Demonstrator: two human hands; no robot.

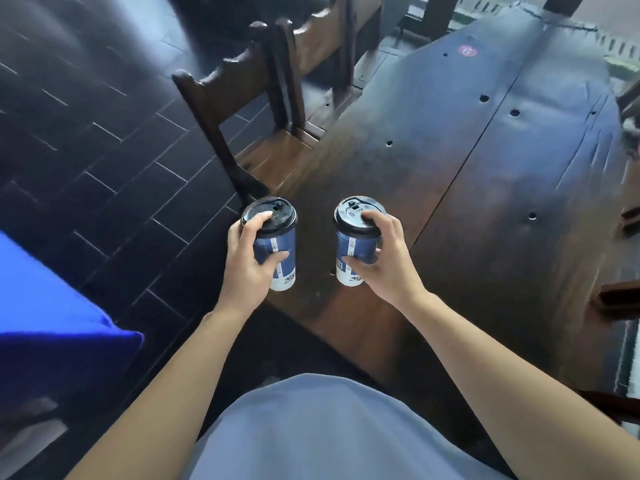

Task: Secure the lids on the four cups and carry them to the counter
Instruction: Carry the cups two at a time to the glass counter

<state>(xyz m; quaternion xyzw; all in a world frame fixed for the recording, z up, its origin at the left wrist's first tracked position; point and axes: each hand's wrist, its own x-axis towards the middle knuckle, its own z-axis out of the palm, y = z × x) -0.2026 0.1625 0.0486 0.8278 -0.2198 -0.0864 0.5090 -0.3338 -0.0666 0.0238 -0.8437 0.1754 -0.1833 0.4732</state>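
Observation:
I hold two blue-and-white paper cups upright in the air, each with a black lid on. My left hand point(247, 261) grips the left cup point(282, 252) around its side, with the thumb resting on its lid point(275, 213). My right hand point(382, 258) grips the right cup point(351, 252) the same way, thumb on its lid point(353, 211). Both cups hover over the near left corner of a dark wooden table point(485, 174). No other cups show.
Dark wooden chairs point(242, 98) stand along the table's left side, over a dark tiled floor point(86, 133). A bright blue surface point(45, 323) fills the lower left. A small red sticker point(467, 50) sits at the table's far end. Chair parts edge the right side.

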